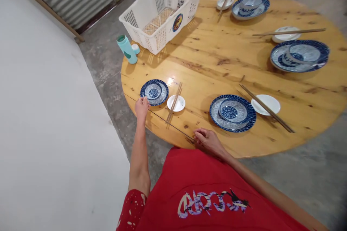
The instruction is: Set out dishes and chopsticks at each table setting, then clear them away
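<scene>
My left hand (142, 108) is closed with its fingertips at the near rim of a blue-and-white plate (164, 98), which lies flat on the table. A matching bowl (153, 91) sits on that plate. To its right, a pair of chopsticks (175, 101) rests across a small white dish (180, 106). My right hand (208, 140) hovers by the table's near edge, its fingers curled in and nothing visible in them. Nearest to it is a larger-looking patterned plate (214, 114) bearing a bowl (233, 111).
The round wooden table (200, 86) has a dark seam near my side. A white plastic basket (168, 30) stands at the back left, beside a turquoise bottle (127, 49) and its cap (135, 48). Further settings include white dishes (286, 34) with chopsticks (306, 31) and plates (322, 51).
</scene>
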Action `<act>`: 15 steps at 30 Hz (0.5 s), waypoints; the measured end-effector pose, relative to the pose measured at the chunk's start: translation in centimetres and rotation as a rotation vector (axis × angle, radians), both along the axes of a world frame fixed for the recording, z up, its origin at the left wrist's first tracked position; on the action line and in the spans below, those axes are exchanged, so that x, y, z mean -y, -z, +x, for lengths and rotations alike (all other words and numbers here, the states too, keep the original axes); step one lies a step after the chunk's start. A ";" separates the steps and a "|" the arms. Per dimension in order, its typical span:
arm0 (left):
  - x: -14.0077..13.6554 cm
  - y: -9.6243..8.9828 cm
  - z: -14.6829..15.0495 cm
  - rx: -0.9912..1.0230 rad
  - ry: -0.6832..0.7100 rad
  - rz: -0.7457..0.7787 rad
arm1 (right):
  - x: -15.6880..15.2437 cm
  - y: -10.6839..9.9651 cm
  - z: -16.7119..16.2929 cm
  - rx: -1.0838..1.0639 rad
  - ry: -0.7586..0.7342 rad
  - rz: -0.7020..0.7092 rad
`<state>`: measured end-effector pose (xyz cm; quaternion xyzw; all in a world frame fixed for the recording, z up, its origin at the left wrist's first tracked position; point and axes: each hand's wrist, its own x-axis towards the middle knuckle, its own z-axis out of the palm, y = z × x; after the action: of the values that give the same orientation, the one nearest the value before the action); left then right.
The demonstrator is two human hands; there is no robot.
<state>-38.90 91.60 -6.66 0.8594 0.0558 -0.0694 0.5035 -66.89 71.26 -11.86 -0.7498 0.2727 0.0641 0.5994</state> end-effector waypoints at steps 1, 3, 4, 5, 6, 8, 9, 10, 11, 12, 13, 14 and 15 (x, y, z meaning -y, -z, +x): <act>0.4 0.1 0.9 -0.025 0.012 0.028 | 0.1 -0.1 -0.1 0.002 0.012 0.002; 1.0 0.3 2.2 -0.066 0.042 0.094 | 0.4 -0.4 -0.3 0.006 0.044 0.001; 1.2 0.4 2.6 -0.085 0.056 0.129 | 0.6 -0.5 -0.4 0.004 0.059 -0.001; 1.4 0.5 3.0 -0.100 0.067 0.160 | 0.7 -0.7 -0.6 0.000 0.073 -0.001; 1.5 0.6 3.2 -0.112 0.074 0.182 | 0.9 -1.0 -0.8 -0.005 0.084 0.003; 1.7 1.0 3.5 -0.123 0.079 0.200 | 1.2 -1.3 -1.2 -0.014 0.099 0.015; 1.7 1.2 3.7 -0.123 0.079 0.195 | 1.3 -1.4 -1.4 -0.019 0.102 0.021; 1.7 1.4 3.8 -0.124 0.077 0.185 | 1.4 -1.5 -1.5 -0.025 0.104 0.026; 1.7 1.7 4.0 -0.126 0.072 0.173 | 1.4 -1.5 -1.6 -0.031 0.104 0.026; 1.8 1.9 4.1 -0.129 0.066 0.160 | 1.5 -1.4 -1.7 -0.038 0.103 0.024; 1.8 2.1 4.2 -0.133 0.059 0.147 | 1.5 -1.3 -1.7 -0.044 0.099 0.021; 1.8 2.3 4.4 -0.140 0.054 0.131 | 1.5 -1.2 -1.6 -0.046 0.091 0.013; 1.9 2.5 4.4 -0.148 0.044 0.114 | 1.6 -1.1 -1.6 -0.046 0.080 0.001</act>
<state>-34.46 89.72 -9.13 0.8802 0.0778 -0.1402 0.4467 -68.46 69.63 -10.72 -0.7364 0.3161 0.0577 0.5954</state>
